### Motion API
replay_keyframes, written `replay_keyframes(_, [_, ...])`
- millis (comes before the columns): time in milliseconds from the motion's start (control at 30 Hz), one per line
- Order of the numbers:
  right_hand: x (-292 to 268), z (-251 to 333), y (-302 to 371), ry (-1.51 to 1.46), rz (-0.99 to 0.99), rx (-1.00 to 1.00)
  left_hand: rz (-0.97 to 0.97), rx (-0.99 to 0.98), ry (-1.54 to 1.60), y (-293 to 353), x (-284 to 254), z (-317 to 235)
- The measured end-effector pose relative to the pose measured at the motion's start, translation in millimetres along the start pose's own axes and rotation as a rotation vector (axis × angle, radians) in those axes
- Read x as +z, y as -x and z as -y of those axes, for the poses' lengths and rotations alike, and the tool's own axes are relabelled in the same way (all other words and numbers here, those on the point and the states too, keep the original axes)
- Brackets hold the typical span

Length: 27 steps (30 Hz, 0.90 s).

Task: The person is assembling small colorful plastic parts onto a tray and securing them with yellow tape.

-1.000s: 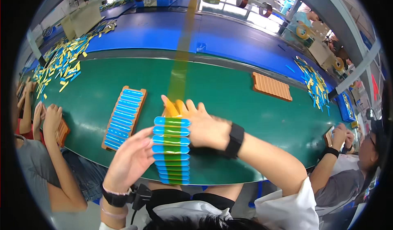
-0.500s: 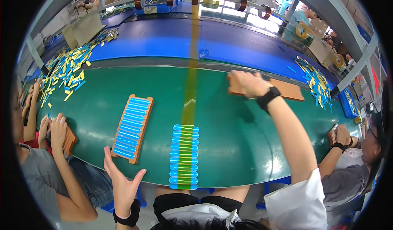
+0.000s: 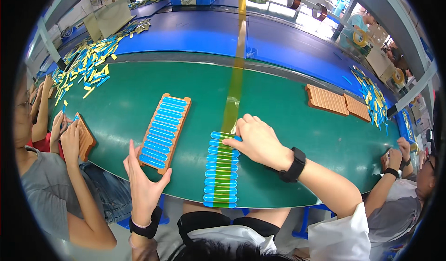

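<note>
A brown grooved tray (image 3: 178,138) lies left of centre, with a row of blue strips (image 3: 160,130) in its grooves. My left hand (image 3: 146,186) is open at the tray's near end, thumb and fingers spread about its corners. To the right, several blue strips (image 3: 221,173) lie in a column, joined by a yellow see-through tape (image 3: 236,77) that runs away from me across the table. Over the column's far end, my right hand (image 3: 264,145) has its fingers bent at the tape's right edge and its thumb across the strips; its fingertips are partly hidden.
Two brown grooved trays (image 3: 327,99) without strips lie at the far right. Heaps of blue and yellow strips lie far left (image 3: 88,63) and far right (image 3: 371,93). Beyond the green table (image 3: 278,186) is a blue belt (image 3: 186,33). Co-workers sit on both sides.
My right hand has let go of the grooved tray at the far right and come back to the tape. My left hand has moved forward to the filled tray. The view has shifted.
</note>
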State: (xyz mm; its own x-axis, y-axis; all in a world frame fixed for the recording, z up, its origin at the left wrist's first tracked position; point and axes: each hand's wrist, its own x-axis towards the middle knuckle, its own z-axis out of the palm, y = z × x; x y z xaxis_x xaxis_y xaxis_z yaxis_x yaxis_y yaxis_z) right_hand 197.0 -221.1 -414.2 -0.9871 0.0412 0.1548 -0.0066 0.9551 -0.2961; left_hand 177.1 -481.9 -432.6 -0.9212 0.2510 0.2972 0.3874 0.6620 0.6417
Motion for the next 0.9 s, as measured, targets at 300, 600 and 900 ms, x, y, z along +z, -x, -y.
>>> replay_keyframes(300, [-53.5, -11.0, 29.3, -1.361, 0.348, 0.426, 0.050, 0.070, -0.033, 13.2, 26.4, -34.5])
replay_keyframes(600, [-98.0, -15.2, 64.0, -1.538, -0.081, 0.364, 0.186, 0.178, 0.114, 39.4, 65.7, -93.8])
replay_keyframes(900, [-62.6, -1.6, 95.9, -1.298, -0.185, 0.306, 0.209, 0.205, 0.024, 45.0, 64.5, -91.0])
